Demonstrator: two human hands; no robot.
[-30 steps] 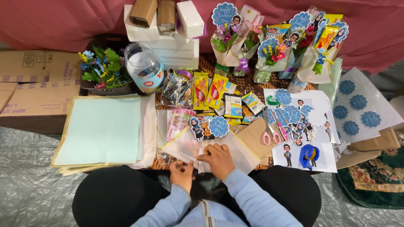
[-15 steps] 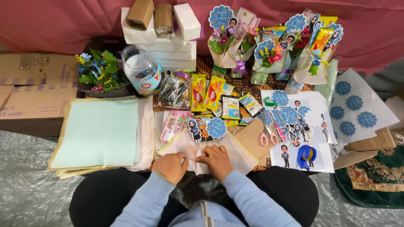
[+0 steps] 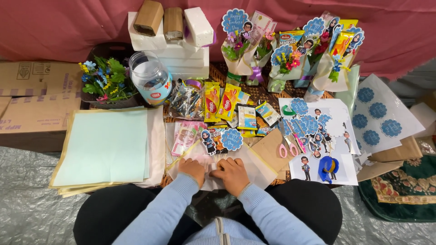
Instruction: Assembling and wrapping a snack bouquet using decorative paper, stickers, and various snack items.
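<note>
Left hand: the left hand (image 3: 192, 169) rests knuckles up on the wrapping paper (image 3: 254, 163), fingers curled down onto it; whether they pinch a fold cannot be told.
Right hand: the right hand (image 3: 234, 173) lies just beside the left, touching it at the fingertips, fingers bent and pressing the same sheet.
Wrapping paper: a pale, see-through sheet with a yellowish edge, spread flat right in front of the person's lap, under both hands.
Sleeves: light blue, reaching in from the bottom edge.
Cut-outs: a small cartoon figure (image 3: 208, 141) and a blue scalloped tag (image 3: 231, 139) lie just beyond the hands, at the far edge of the sheet.
Snack packets: yellow packets (image 3: 221, 101) and small packs lie in a cluster farther up the middle.
Paper stack: a pile of light green sheets (image 3: 104, 145) lies to the left, well apart from the hands.
Scissors: pink-handled scissors (image 3: 289, 149) lie to the right, near the sheet's corner.
Sticker sheets: white sheets with blue tags and figures (image 3: 334, 136) spread on the right.
Bouquets: wrapped snack bouquets (image 3: 290, 59) lean against the red cloth at the back.
Jar: a clear plastic jar (image 3: 150, 77) lies tilted beside a basket of artificial flowers (image 3: 103, 84).
Boxes: white foam blocks (image 3: 175, 52) stand at the back with brown boxes on top.
</note>
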